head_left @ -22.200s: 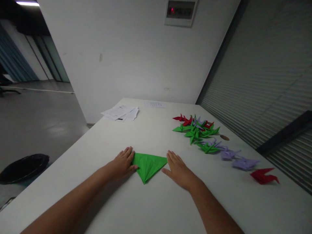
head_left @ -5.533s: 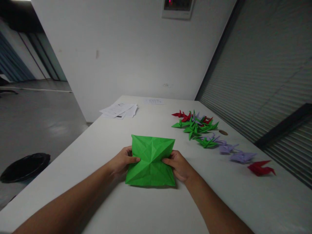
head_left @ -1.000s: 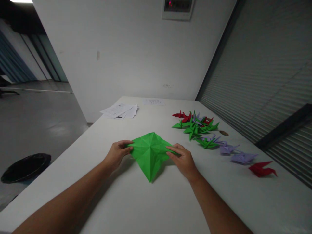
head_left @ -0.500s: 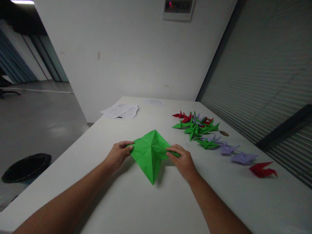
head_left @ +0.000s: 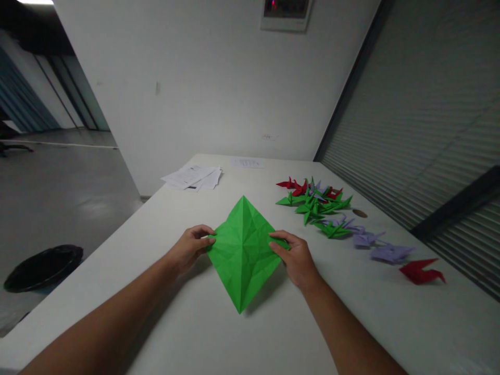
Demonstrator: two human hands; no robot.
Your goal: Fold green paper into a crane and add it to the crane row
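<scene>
A creased sheet of green origami paper point(head_left: 242, 252) is spread into a diamond over the white table point(head_left: 203, 338), one corner pointing toward me. My left hand point(head_left: 192, 246) pinches its left corner between thumb and fingers. At the opposite corner, my right hand point(head_left: 296, 256) is closed on the paper with the thumb on top. A ridge runs down the sheet's middle, and many fold lines cross it. Its shadow falls on the table below the lower edges.
Folded paper cranes in green point(head_left: 310, 207), red point(head_left: 422, 272) and lilac point(head_left: 390, 253) lie along the right side, by the window blinds point(head_left: 437, 104). Printed sheets point(head_left: 191, 177) rest at the far left. A black-lined bin point(head_left: 42, 268) stands left of the table.
The green paper has opened from a partly folded, peaked shape into a flatter, wider diamond. Both hands keep hold of its side corners.
</scene>
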